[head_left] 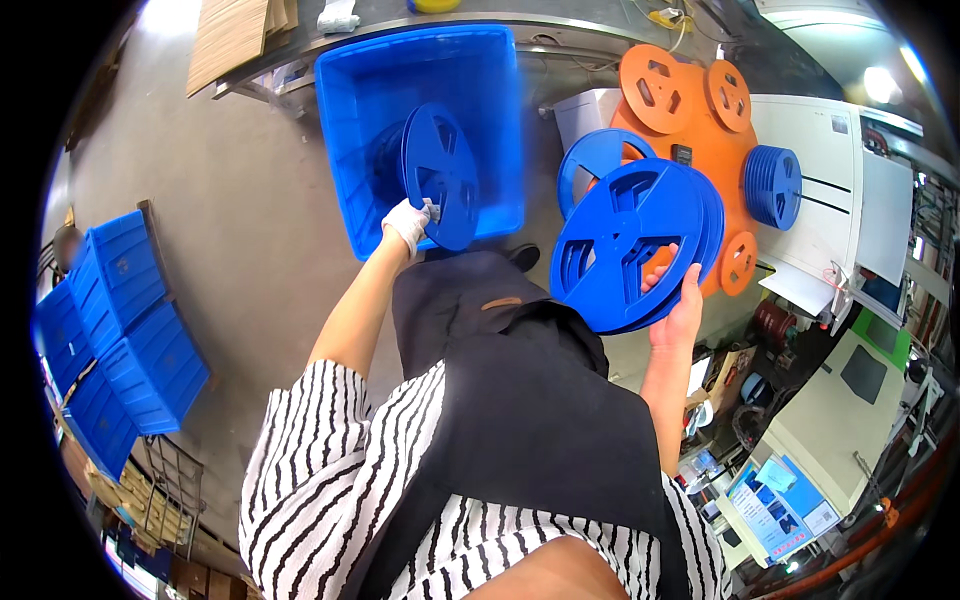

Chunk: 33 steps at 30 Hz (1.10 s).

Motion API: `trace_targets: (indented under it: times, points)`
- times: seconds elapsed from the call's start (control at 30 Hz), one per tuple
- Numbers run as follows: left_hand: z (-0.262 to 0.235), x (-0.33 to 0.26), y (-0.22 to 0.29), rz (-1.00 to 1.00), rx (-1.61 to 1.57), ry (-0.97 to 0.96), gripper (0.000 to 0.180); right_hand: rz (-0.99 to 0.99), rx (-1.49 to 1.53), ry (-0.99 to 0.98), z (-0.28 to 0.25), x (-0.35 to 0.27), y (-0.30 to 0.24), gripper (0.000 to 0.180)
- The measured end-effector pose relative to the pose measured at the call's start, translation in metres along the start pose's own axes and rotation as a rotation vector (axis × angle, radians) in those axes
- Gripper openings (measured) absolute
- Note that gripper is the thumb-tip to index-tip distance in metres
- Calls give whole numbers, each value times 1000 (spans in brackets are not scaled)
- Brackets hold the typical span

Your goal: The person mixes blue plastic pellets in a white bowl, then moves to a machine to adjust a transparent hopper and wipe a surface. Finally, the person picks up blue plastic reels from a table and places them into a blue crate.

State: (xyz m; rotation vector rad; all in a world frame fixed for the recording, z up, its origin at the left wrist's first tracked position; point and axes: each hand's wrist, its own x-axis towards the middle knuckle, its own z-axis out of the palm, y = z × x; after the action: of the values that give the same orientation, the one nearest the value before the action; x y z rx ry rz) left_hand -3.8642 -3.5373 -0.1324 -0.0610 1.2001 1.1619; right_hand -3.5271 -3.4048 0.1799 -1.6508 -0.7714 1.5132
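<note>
Shirt (330, 470): striped, at 6 o'clock.
Left hand (405, 224): gloved, closed on reel (440, 175) rim; upright seating in bin (350, 110) advised.
Right hand (680, 305): clasped round reel stack (625, 245); level grip advised.

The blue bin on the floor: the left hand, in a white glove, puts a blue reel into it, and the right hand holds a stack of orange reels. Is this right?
Not quite. The head view shows the stack of reels in the right hand is blue, not orange; the orange discs sit on the machine behind. The gloved left hand does hold a blue reel in the blue bin.

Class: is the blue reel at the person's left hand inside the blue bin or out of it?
Inside: the blue reel stands on edge within the blue bin, left hand gripping its rim.
</note>
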Motion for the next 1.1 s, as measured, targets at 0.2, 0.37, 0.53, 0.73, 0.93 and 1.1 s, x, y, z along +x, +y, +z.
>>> trace_targets:
  times: [0.2,0.37,0.53,0.73,0.93,1.1]
  points:
    - [-3,42,-18,-58,707,508,66,-60,162,-73,-8,-6,-2,59]
    - [110,-28,71,1125,1302,166,55,-175,457,-258,-39,2,-5,65]
    - [193,-115,124,1430,1699,-502,21,-52,838,-524,-45,17,-9,66]
    - [212,-120,132,1539,1727,-601,16,16,969,-604,-44,19,-14,55]
    - [205,-141,137,1376,1605,-529,14,-76,651,-513,-24,12,-36,75]
    - [149,-133,82,871,1288,-150,13,-63,283,-293,-28,19,-51,77]
